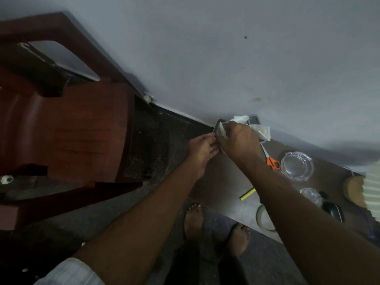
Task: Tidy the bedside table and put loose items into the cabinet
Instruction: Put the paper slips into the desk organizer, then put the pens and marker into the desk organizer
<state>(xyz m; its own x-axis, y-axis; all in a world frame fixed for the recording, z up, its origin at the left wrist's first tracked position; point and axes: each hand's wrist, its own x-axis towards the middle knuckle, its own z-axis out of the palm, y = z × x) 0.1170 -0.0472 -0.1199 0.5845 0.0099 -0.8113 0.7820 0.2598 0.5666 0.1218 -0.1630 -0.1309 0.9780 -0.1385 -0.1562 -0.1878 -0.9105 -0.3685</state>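
Observation:
Over the far corner of the brown bedside table, my left hand pinches the edge of a thin flat dark card-like item. My right hand grips a crumpled white tissue against that item. More white tissue lies behind my right hand, over a dark flat device by the wall. On the table lie orange-handled scissors, a clear glass ashtray, a yellow marker, a tape roll, crumpled plastic and a black mouse.
A red plastic chair with a laptop on it stands to the left. The grey wall runs behind the table. My bare feet stand on the dark floor at the table's near edge. A wooden object sits far right.

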